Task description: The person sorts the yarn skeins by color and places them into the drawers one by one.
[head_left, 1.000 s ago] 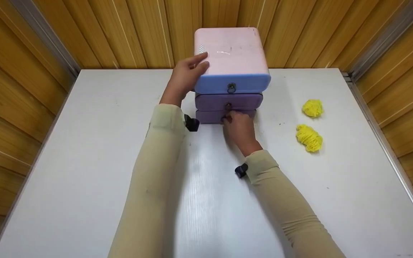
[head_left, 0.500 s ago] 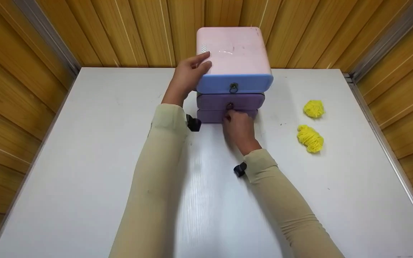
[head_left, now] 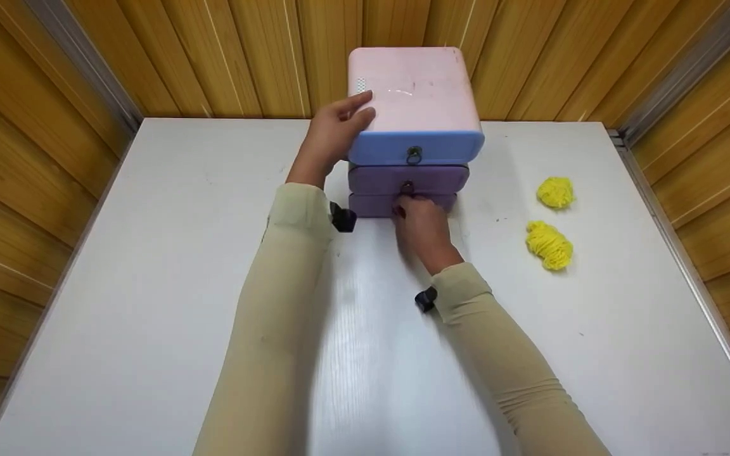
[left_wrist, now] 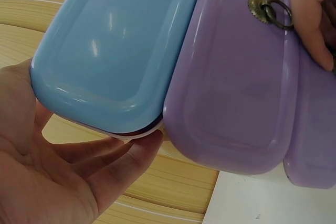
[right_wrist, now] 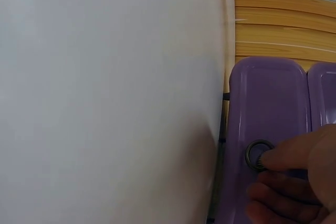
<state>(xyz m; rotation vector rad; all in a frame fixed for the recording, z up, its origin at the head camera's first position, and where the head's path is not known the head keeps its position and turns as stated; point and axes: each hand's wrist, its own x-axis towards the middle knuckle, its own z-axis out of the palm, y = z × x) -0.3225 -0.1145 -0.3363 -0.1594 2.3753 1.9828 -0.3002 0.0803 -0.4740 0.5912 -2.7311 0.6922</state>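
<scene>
A small drawer cabinet (head_left: 419, 88) stands at the back of the white table, with a pink top. Its blue top drawer (head_left: 381, 149) sits above a purple middle drawer (head_left: 371, 180) and a purple bottom drawer (head_left: 368, 206); each front bears a dark metal ring pull. My left hand (head_left: 332, 132) grips the cabinet's upper left side, thumb and forefinger over the pink top; in the left wrist view other fingers (left_wrist: 118, 174) lie against the side. Low at the front, my right hand (head_left: 427, 233) pinches the bottom drawer's ring pull (right_wrist: 247, 155).
Two yellow yarn bundles, a rounder one (head_left: 555, 192) and a longer one (head_left: 549, 246), lie on the table (head_left: 149, 285) to the right. Wood-look panels (head_left: 263, 57) rise behind the cabinet and along both sides. Black wrist cameras sit at both cuffs.
The view has shifted slightly, so the cabinet and yarn appear a little further right. Both hands keep their places on the cabinet, and the drawers look the same.
</scene>
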